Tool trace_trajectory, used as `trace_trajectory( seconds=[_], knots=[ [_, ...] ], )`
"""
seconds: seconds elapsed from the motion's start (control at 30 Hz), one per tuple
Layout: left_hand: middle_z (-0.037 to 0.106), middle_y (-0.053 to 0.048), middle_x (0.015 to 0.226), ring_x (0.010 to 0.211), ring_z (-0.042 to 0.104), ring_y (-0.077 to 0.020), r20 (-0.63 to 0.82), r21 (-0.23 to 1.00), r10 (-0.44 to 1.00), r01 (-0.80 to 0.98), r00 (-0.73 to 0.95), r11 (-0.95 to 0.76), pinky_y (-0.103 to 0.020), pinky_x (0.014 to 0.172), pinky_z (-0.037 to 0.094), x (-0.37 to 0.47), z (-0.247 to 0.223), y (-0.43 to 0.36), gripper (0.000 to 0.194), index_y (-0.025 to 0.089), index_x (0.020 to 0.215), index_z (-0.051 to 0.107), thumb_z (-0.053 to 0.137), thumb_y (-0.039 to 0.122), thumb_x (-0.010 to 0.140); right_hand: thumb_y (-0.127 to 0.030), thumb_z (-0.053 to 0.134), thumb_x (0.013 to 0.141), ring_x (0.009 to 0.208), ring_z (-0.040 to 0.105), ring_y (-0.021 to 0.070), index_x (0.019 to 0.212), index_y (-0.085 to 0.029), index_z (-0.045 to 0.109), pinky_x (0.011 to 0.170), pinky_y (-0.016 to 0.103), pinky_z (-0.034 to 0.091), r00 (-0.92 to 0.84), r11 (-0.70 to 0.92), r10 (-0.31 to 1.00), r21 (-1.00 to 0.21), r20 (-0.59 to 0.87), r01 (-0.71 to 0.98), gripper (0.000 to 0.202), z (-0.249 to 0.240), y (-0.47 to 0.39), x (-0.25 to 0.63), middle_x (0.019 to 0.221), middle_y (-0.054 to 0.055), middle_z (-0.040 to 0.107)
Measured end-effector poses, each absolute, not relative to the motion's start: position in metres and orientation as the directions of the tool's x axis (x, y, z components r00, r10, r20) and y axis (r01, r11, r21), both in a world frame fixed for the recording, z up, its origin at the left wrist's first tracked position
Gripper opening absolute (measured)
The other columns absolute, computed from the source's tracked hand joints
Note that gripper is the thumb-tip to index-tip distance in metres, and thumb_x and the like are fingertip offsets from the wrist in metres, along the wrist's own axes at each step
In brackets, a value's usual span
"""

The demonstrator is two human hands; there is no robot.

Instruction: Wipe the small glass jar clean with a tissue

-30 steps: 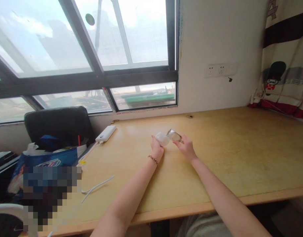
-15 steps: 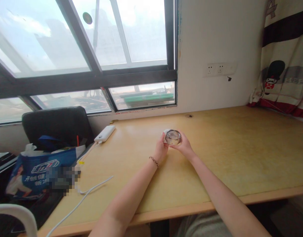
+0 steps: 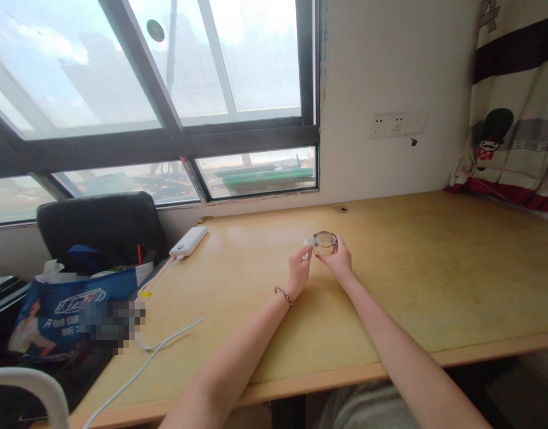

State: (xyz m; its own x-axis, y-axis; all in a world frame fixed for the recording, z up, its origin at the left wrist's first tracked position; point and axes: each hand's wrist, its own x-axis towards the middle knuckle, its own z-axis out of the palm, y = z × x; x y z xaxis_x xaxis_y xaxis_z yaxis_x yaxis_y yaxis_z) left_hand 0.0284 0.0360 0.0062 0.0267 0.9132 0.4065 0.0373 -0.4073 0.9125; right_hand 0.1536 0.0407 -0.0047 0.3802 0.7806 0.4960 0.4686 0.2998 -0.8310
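A clear glass cup with a faceted rim is held above the desk, its mouth tilted towards me. My right hand is closed around its right side and underside. To the left of the cup, my left hand pinches a small crumpled white tissue, partly hidden by the fingers and close to the glass. Whether the tissue touches the glass, I cannot tell. A beaded bracelet circles my left wrist.
A white power bank with a plugged-in cable lies at the desk's left edge. Another white cable trails over the front left. A blue bag rests on a black chair. Behind the desk are a window and wall sockets.
The cup has moved a little to the right in my right hand. My left hand has come away from the cup's side, still pinching the tissue.
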Motion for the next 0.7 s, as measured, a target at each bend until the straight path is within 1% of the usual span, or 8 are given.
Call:
trace_trajectory(
  seconds=[0.03, 0.1, 0.17, 0.23, 0.37, 0.43, 0.57, 0.7],
  knots=[
    [0.060, -0.002, 0.067, 0.066, 0.051, -0.0151, 0.444, 0.888, 0.895, 0.111, 0.038, -0.446, -0.025, 0.064, 0.039, 0.028, 0.006, 0.035, 0.029, 0.014, 0.074, 0.065, 0.050, 0.039, 0.076, -0.032, 0.071, 0.046, 0.089, 0.055, 0.0232, 0.104, -0.019, 0.048, 0.076, 0.036, 0.045, 0.382, 0.296, 0.776, -0.824, 0.502, 0.483, 0.064, -0.006, 0.041, 0.154, 0.098, 0.007, 0.059],
    [0.059, -0.002, 0.067, 0.064, 0.050, -0.0143, 0.500, 0.841, 0.864, 0.204, 0.060, -0.501, -0.024, 0.062, 0.038, 0.027, 0.006, 0.034, 0.029, 0.015, 0.072, 0.064, 0.046, 0.037, 0.078, -0.031, 0.071, 0.046, 0.088, 0.055, 0.0234, 0.104, -0.019, 0.048, 0.076, 0.036, 0.045, 0.374, 0.294, 0.770, -0.808, 0.517, 0.511, 0.063, -0.006, 0.040, 0.153, 0.097, 0.007, 0.058],
    [0.059, -0.003, 0.070, 0.065, 0.051, -0.0145, 0.527, 0.815, 0.846, 0.239, 0.075, -0.528, -0.024, 0.062, 0.038, 0.026, 0.007, 0.034, 0.029, 0.015, 0.075, 0.063, 0.044, 0.036, 0.080, -0.030, 0.070, 0.047, 0.089, 0.055, 0.0236, 0.105, -0.019, 0.047, 0.077, 0.036, 0.045, 0.348, 0.303, 0.767, -0.782, 0.539, 0.544, 0.064, -0.005, 0.039, 0.151, 0.098, 0.007, 0.058],
    [0.061, -0.004, 0.073, 0.068, 0.052, -0.0153, 0.522, 0.816, 0.849, 0.245, 0.077, -0.524, -0.024, 0.064, 0.039, 0.024, 0.008, 0.036, 0.029, 0.015, 0.078, 0.063, 0.043, 0.036, 0.081, -0.028, 0.070, 0.048, 0.093, 0.053, 0.0241, 0.108, -0.018, 0.045, 0.081, 0.037, 0.044, 0.300, 0.329, 0.763, -0.744, 0.572, 0.582, 0.066, -0.004, 0.036, 0.149, 0.102, 0.008, 0.056],
    [0.063, -0.004, 0.080, 0.075, 0.054, -0.0172, 0.466, 0.868, 0.883, 0.164, 0.060, -0.469, -0.026, 0.069, 0.040, 0.019, 0.011, 0.042, 0.031, 0.015, 0.086, 0.064, 0.044, 0.038, 0.079, -0.020, 0.065, 0.053, 0.106, 0.046, 0.0252, 0.117, -0.016, 0.039, 0.092, 0.038, 0.037, 0.151, 0.415, 0.753, -0.640, 0.641, 0.646, 0.069, -0.001, 0.030, 0.144, 0.113, 0.012, 0.050],
    [0.063, -0.003, 0.079, 0.074, 0.054, -0.0170, 0.433, 0.895, 0.900, 0.097, 0.049, -0.436, -0.026, 0.069, 0.040, 0.016, 0.013, 0.044, 0.031, 0.015, 0.086, 0.065, 0.047, 0.039, 0.078, -0.017, 0.062, 0.056, 0.112, 0.041, 0.0248, 0.121, -0.015, 0.035, 0.096, 0.039, 0.034, 0.064, 0.470, 0.741, -0.585, 0.668, 0.661, 0.070, 0.001, 0.027, 0.143, 0.119, 0.012, 0.046],
    [0.062, -0.001, 0.072, 0.068, 0.053, -0.0152, 0.385, 0.922, 0.923, -0.042, 0.010, -0.385, -0.023, 0.065, 0.039, 0.013, 0.015, 0.046, 0.028, 0.014, 0.078, 0.066, 0.053, 0.038, 0.073, -0.011, 0.055, 0.060, 0.116, 0.037, 0.0239, 0.125, -0.016, 0.031, 0.099, 0.040, 0.031, -0.079, 0.557, 0.711, -0.492, 0.698, 0.670, 0.070, 0.004, 0.022, 0.141, 0.123, 0.011, 0.042],
    [0.059, 0.000, 0.064, 0.068, 0.052, -0.0154, 0.366, 0.925, 0.931, -0.109, -0.001, -0.364, -0.024, 0.068, 0.038, 0.012, 0.017, 0.044, 0.018, 0.015, 0.066, 0.064, 0.062, 0.033, 0.067, -0.009, 0.051, 0.062, 0.117, 0.036, 0.0242, 0.127, -0.017, 0.029, 0.100, 0.042, 0.031, -0.134, 0.584, 0.696, -0.448, 0.705, 0.677, 0.069, 0.005, 0.021, 0.141, 0.124, 0.011, 0.041]
  ],
)
